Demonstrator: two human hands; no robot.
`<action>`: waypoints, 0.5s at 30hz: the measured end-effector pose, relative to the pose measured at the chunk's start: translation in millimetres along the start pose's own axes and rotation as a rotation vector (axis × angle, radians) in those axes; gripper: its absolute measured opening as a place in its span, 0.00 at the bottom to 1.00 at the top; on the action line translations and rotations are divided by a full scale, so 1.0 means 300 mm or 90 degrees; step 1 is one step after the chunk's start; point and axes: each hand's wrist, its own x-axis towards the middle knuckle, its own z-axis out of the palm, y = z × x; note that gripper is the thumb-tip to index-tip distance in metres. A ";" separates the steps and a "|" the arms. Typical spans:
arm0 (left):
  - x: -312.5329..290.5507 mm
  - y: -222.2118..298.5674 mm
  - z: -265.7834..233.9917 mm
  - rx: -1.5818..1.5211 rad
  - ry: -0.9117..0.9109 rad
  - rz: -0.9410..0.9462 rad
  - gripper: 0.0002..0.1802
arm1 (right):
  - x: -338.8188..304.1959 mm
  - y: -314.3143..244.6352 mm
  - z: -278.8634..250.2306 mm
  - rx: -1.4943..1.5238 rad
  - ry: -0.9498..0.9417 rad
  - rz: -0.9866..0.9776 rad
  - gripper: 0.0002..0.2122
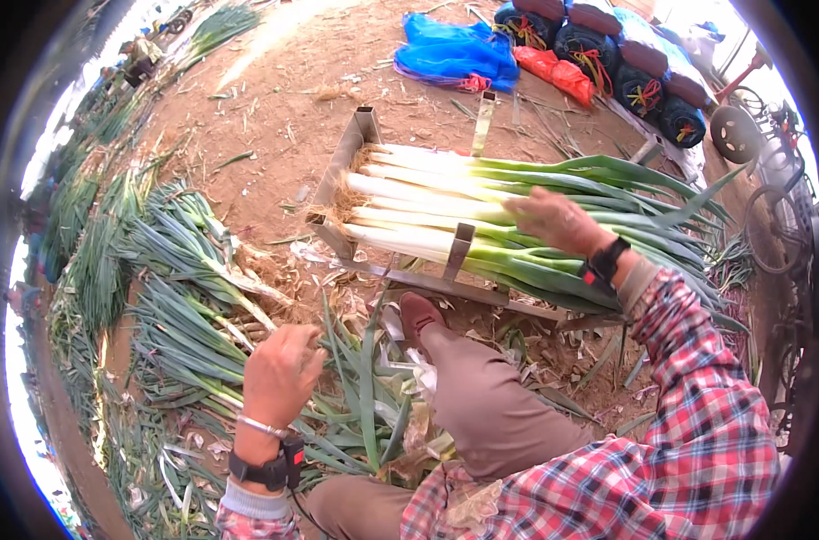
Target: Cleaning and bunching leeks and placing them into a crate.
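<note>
A metal rack on the dirt ground holds a stack of long leeks, white stems to the left and green leaves to the right. My right hand rests flat on top of that stack, fingers spread, gripping nothing. My left hand reaches down to the loose leeks lying on the ground at my left, fingers curled over their leaves; whether it grips one is hidden. My knee and brown shoe sit between the two hands.
More leeks lie in rows along the left edge. Blue and red bags and dark tied bundles sit beyond the rack. A wheeled cart stands at the right. Trimmed leaves litter the ground.
</note>
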 end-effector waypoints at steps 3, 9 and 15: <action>0.152 -0.042 0.100 -0.018 -0.041 0.036 0.13 | -0.030 0.047 0.088 -0.006 -0.072 0.039 0.17; 0.385 -0.067 0.274 -0.083 -0.033 0.121 0.20 | 0.013 0.043 0.146 -0.051 -0.097 0.074 0.17; 0.535 -0.082 0.464 -0.038 -0.045 0.159 0.30 | 0.028 0.016 0.151 -0.093 -0.082 0.028 0.17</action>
